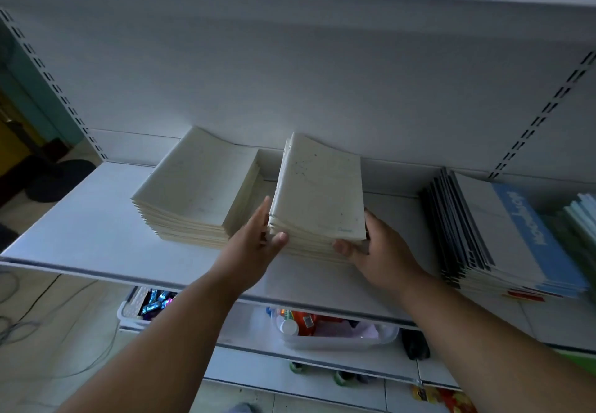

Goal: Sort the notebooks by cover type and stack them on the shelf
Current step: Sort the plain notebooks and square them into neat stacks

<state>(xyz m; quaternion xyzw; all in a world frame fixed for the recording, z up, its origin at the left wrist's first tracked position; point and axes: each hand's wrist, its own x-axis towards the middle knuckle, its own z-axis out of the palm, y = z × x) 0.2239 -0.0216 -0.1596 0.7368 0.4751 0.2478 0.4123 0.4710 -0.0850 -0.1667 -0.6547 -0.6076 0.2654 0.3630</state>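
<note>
Shelf: white metal shelf (80,229) with a pale back panel and slotted uprights at both sides; three groups of notebooks lie on it
Middle stack: cream-covered notebooks (317,193), held between both hands near the front edge; the top cover is speckled with dark marks and carries a small blue word at its lower right, too small to read
Left hand: left hand (254,238) lies flat against the stack's left side, fingers straight, thumb tip on the front edges; pressing, not curled round
Right hand: right hand (377,251) wraps the stack's front right corner, thumb on the front edges, fingers behind the right side; grasping the stack
Left stack: plain cream notebooks (196,187), just beside the held stack and apart from it; no legible writing
Right stack: notebooks with a blue band (506,238), fanned, dark spines to the left; white lettering runs along the band, appears to read "Notebook", seen turned; a red label shows at the front edge, unreadable
Lower shelf: a white basket (130,308) of blue wrapped items; a clear tub (338,337) holding an orange packet and a white-capped bottle
</note>
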